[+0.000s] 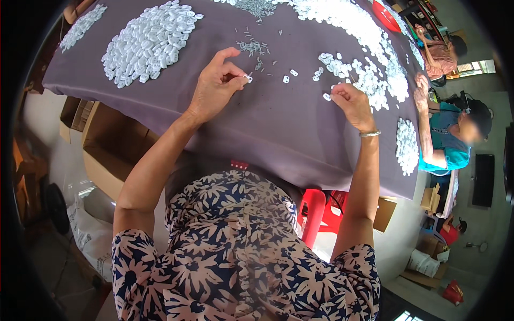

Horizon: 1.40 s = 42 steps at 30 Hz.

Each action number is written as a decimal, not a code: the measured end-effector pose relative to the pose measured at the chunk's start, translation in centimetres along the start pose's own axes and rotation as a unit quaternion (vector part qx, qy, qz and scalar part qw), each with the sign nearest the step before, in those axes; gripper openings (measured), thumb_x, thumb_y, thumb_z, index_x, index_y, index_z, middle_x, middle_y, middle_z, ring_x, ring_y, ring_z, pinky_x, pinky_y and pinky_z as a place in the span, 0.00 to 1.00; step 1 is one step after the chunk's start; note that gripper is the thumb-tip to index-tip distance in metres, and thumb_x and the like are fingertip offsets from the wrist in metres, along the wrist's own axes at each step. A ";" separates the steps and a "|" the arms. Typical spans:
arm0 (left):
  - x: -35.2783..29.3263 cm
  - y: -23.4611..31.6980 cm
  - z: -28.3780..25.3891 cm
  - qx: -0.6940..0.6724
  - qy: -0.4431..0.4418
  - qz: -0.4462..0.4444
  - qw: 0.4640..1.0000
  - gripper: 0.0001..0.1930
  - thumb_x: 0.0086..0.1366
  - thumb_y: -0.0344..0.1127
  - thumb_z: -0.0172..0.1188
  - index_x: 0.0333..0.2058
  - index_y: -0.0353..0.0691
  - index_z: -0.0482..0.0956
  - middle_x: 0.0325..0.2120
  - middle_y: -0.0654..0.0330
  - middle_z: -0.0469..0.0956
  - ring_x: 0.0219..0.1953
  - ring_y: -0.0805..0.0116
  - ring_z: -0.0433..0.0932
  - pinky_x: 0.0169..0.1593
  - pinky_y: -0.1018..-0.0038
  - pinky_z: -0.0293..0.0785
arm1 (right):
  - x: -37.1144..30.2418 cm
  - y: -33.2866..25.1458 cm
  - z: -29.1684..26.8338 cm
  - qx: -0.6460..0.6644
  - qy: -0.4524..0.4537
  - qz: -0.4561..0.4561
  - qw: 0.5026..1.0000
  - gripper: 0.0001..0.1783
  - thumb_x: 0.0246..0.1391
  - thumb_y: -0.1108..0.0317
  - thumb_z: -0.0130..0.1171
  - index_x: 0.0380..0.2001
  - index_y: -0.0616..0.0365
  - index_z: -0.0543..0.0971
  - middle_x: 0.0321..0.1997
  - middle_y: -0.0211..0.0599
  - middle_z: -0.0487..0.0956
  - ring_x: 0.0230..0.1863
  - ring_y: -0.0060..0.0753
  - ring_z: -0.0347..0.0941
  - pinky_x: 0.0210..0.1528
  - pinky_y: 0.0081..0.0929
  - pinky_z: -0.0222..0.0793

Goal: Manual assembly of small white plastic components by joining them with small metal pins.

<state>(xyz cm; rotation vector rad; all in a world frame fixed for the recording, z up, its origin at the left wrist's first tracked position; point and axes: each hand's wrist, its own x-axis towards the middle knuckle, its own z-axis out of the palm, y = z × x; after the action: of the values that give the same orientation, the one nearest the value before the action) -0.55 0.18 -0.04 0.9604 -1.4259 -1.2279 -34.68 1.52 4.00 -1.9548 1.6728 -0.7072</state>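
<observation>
My left hand is raised over the middle of the purple-grey cloth, its thumb and forefinger pinching a small white plastic piece with holes. Just beyond it lies a small heap of thin grey pins. Farther right, my right hand has its fingertips closed together; white shows at them, but what they grip is too small to make out. A loose white piece rests beside those fingertips. Between the hands, a two-holed white piece lies on the cloth.
A big pile of white pieces covers the table's left, and another spread runs along the far right. A smaller pile sits near the right edge. Cardboard boxes stand below left. A person in teal sits at the right side.
</observation>
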 end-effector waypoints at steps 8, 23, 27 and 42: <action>-0.1 -0.5 0.4 -0.045 0.017 0.017 0.999 0.25 0.59 0.22 0.60 0.55 0.38 0.63 0.27 0.68 0.76 0.28 0.82 0.72 0.33 0.84 0.69 | -1.0 -0.8 2.1 -0.025 0.053 -0.090 0.994 0.06 0.48 0.77 0.63 0.29 0.62 0.75 0.23 0.28 0.71 0.22 0.16 0.66 0.25 0.18 0.64; 0.2 -0.5 -0.1 -0.017 0.022 0.021 0.999 0.24 0.59 0.23 0.59 0.54 0.37 0.63 0.27 0.65 0.77 0.29 0.80 0.74 0.33 0.82 0.72 | 4.3 -10.1 9.3 0.361 0.012 -0.042 0.931 0.06 0.55 0.75 0.60 0.37 0.60 0.78 0.29 0.25 0.75 0.26 0.14 0.64 0.29 0.14 0.61; 0.1 -0.3 0.0 -0.003 0.030 0.010 0.999 0.24 0.60 0.23 0.59 0.54 0.36 0.63 0.27 0.64 0.76 0.28 0.80 0.74 0.32 0.82 0.72 | 6.4 -10.4 11.9 0.492 -0.025 -0.022 0.870 0.07 0.56 0.74 0.59 0.38 0.62 0.78 0.30 0.30 0.76 0.26 0.16 0.65 0.28 0.16 0.62; 0.1 0.1 0.2 -0.013 0.081 0.006 0.997 0.24 0.57 0.23 0.59 0.52 0.33 0.63 0.26 0.60 0.79 0.26 0.77 0.75 0.30 0.79 0.73 | 5.8 -10.8 13.6 0.467 -0.004 -0.054 0.882 0.07 0.57 0.74 0.57 0.38 0.63 0.78 0.29 0.29 0.77 0.25 0.15 0.66 0.28 0.15 0.63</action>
<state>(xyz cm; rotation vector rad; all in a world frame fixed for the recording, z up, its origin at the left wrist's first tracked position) -0.76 0.13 0.09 1.0100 -1.2843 -1.1308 -17.07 -2.36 1.19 -1.3213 0.9024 -1.2472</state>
